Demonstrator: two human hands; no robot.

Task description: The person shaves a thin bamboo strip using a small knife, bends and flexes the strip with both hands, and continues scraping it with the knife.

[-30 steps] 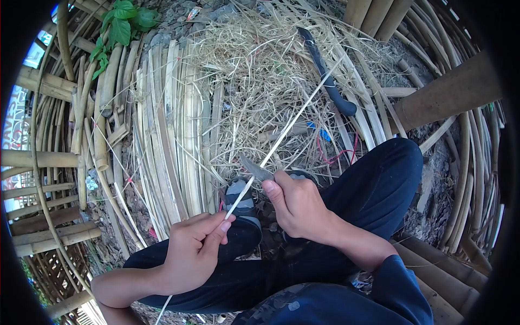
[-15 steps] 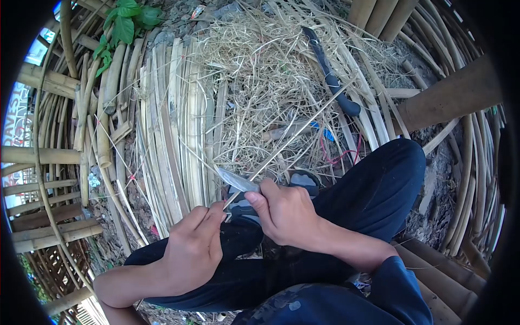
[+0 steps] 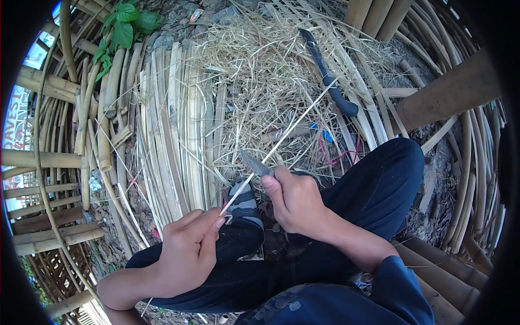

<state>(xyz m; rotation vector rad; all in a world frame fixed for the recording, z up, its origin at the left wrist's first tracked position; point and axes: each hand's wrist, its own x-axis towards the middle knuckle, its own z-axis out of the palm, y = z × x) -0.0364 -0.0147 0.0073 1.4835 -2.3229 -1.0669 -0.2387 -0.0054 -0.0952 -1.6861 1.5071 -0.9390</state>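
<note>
My left hand (image 3: pixel 190 246) is closed on the lower end of a thin bamboo strip (image 3: pixel 287 134), which slants up and to the right over the shavings. In my right hand (image 3: pixel 295 203) is a short knife (image 3: pixel 254 163), its handle hidden by my fingers. The blade points up and to the left and lies across the strip, a short way above my left hand. Pale shavings (image 3: pixel 249 86) are heaped in front of me.
Split bamboo slats (image 3: pixel 170 130) lie left of the shavings. A dark curved tool or sheath (image 3: pixel 326 76) rests on the heap's right side, near a red string (image 3: pixel 341 157). A thick bamboo pole (image 3: pixel 449 92) stands at the right. My sandalled foot (image 3: pixel 244 203) is below the blade.
My right hand and the knife have moved a little up and to the right along the strip, away from my left hand. My left hand has shifted slightly down and left.
</note>
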